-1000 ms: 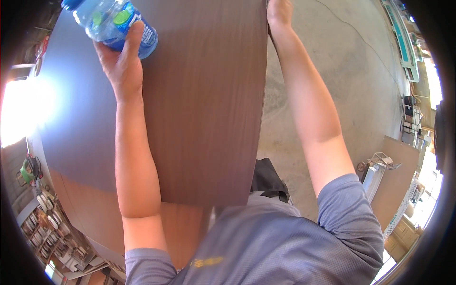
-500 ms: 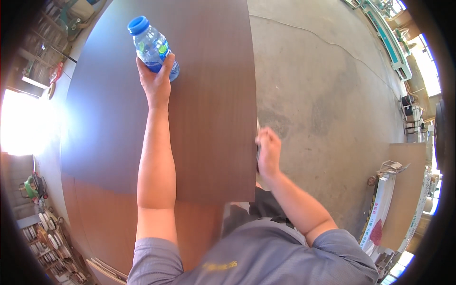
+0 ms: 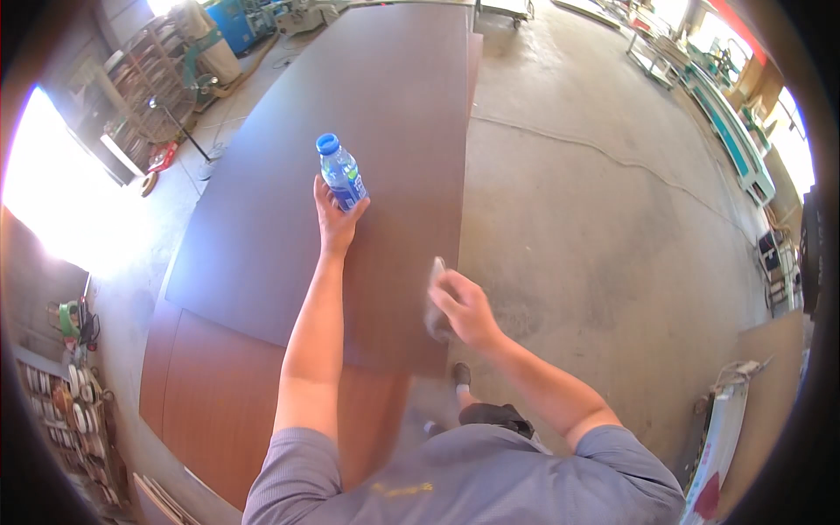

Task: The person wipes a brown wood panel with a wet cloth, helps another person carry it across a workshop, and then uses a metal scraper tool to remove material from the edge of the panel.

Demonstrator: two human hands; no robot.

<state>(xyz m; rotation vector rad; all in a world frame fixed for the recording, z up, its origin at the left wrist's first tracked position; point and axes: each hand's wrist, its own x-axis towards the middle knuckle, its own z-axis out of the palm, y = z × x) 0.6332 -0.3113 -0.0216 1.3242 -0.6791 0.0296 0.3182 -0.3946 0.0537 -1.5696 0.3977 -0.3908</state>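
My left hand (image 3: 335,219) is closed around the lower part of a clear plastic bottle (image 3: 343,175) with a blue cap and a blue label. The bottle leans over a large dark brown panel (image 3: 376,79); whether its base touches the surface I cannot tell. At the panel's right edge, near its front corner, my right hand (image 3: 471,313) grips a flat greyish piece (image 3: 435,322). Motion blurs that piece, so its kind does not show. Under the dark panel, a reddish-brown panel (image 3: 219,376) sticks out toward me.
Concrete floor (image 3: 560,227) runs along the panel's right side, with a cable (image 3: 604,150) lying across it. A teal machine (image 3: 722,122) stands at the far right. Long boards (image 3: 722,437) lean at the lower right. Racks of rolls (image 3: 83,411) line the lower left.
The view has shifted, showing more of the far workshop. My right hand has come up from beside the panel's edge with the greyish piece now visible. My left hand still holds the bottle.
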